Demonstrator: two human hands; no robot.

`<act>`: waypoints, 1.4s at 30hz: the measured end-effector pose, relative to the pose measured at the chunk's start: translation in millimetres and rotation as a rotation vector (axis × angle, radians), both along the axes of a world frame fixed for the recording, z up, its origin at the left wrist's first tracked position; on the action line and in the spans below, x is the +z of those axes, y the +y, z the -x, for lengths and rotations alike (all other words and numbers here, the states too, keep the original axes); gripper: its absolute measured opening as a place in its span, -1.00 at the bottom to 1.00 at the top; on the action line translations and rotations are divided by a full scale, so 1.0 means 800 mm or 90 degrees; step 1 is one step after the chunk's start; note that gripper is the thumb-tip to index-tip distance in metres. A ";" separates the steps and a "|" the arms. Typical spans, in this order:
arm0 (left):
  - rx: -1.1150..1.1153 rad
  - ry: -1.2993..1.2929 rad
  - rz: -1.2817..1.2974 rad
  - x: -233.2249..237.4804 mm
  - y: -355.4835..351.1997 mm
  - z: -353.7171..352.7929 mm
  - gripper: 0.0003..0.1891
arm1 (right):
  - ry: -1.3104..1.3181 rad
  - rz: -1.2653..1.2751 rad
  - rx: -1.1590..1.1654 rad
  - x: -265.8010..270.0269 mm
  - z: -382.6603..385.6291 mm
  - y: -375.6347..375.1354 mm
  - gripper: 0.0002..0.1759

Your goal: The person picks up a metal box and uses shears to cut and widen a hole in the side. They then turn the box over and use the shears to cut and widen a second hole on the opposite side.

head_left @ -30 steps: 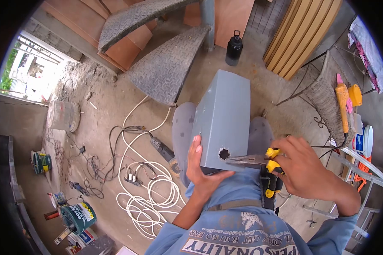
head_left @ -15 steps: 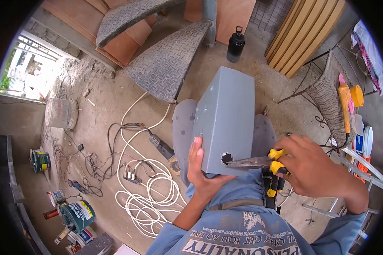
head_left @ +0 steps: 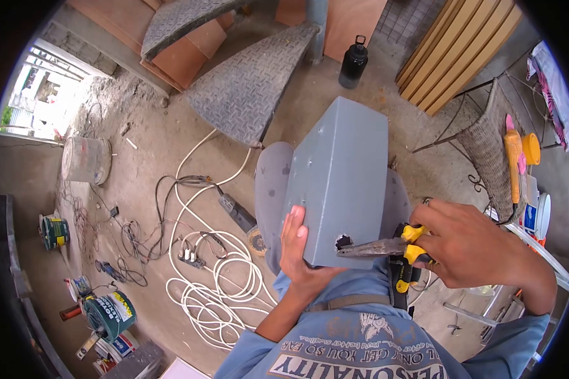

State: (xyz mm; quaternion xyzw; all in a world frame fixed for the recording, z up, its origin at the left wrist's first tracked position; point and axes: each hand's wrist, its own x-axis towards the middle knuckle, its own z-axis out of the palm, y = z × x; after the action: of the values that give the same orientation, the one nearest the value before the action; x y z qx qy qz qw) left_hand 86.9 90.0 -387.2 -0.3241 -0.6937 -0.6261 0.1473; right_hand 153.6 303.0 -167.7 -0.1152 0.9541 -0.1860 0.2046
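A grey metal box (head_left: 354, 170) rests upright over my lap, with a ragged round hole near its lower end. My left hand (head_left: 300, 252) is wrapped round the lower left corner of the box, fingers on its side face. In my right hand (head_left: 464, 243) are long-nose pliers (head_left: 376, 247) with yellow and black handles. The tips of the pliers lie at the edge of the hole. Below the pliers, a yellow and black tool (head_left: 403, 278) hangs at my waist.
An angle grinder (head_left: 237, 213) and coiled white cable (head_left: 234, 284) lie on the floor at left. Metal stair treads (head_left: 250, 82) and a black bottle (head_left: 353, 63) are ahead. A wicker piece (head_left: 490, 148) stands at right, paint cans (head_left: 110, 316) at lower left.
The box has shifted slightly right and down in view and tilted a little, with both hands and the pliers. The plier tips remain at the hole.
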 end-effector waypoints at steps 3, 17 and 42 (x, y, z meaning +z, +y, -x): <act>0.014 -0.006 -0.004 0.003 0.003 0.000 0.01 | 0.021 -0.002 0.020 -0.004 -0.001 -0.001 -0.82; 0.008 -0.048 0.020 0.020 0.011 0.015 0.13 | 0.389 -0.236 0.001 -0.074 -0.023 -0.009 -0.78; -0.013 -0.042 0.032 0.017 0.013 0.014 0.14 | 0.142 -0.005 -0.075 -0.022 -0.016 0.014 -0.76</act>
State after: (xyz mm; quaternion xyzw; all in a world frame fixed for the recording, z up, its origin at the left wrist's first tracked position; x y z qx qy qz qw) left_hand 76.0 100.4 -373.8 -0.3136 -0.7104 -0.6205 0.1100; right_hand 166.4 313.8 -185.6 -0.0785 0.9767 -0.1801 0.0863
